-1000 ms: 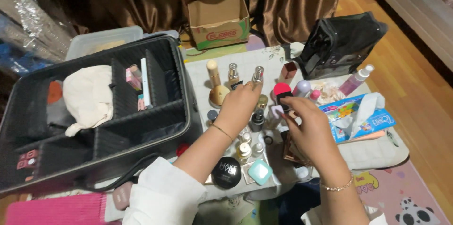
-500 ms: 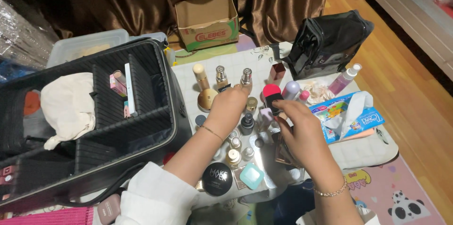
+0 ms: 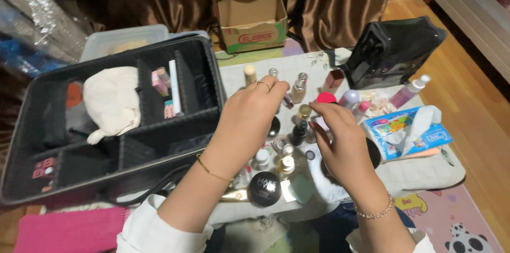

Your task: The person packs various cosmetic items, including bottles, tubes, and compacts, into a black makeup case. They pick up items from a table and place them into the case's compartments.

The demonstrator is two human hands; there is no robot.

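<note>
nearest the camera, at the table's front edge, a round black compact (image 3: pixel 264 188) w/ pale lettering on its lid lies flat, a small teal square pad (image 3: pixel 303 188) just right of it. left hand (image 3: pixel 249 120) hovers palm down over the cluster of small bottles (image 3: pixel 284 152), fingers bent & close together, ring on one finger (image 3: pixel 262 84); fingertips reach near a tall clear bottle w/ silver cap (image 3: pixel 298 88), but can't tell if anything is gripped. right hand (image 3: pixel 340 141) is beside it, thumb & forefinger pinched narrow right by a pink-red sponge (image 3: pixel 326 97); contact can't be told. a dark bottle w/ gold cap (image 3: pixel 300 125) stands upright btw the two hands. right of the hand, a blue tissue pack (image 3: pixel 406 133) lies flat w/ white tissue pulled out. left, a big black case (image 3: pixel 119 125) lies open w/ dividers, a cream cloth pouch (image 3: pixel 111 101) in one compartment, slim pink & white boxes (image 3: pixel 166 87) in the next. farther back right, a black glossy bag (image 3: pixel 390 51) stands upright; behind the table, an open brown cardboard box w/ red & green label (image 3: pixel 254 22) sits on the floor against brown curtains. free room is mostly the wood floor at right; the white tabletop (image 3: pixel 425 170) is crowded.
</note>
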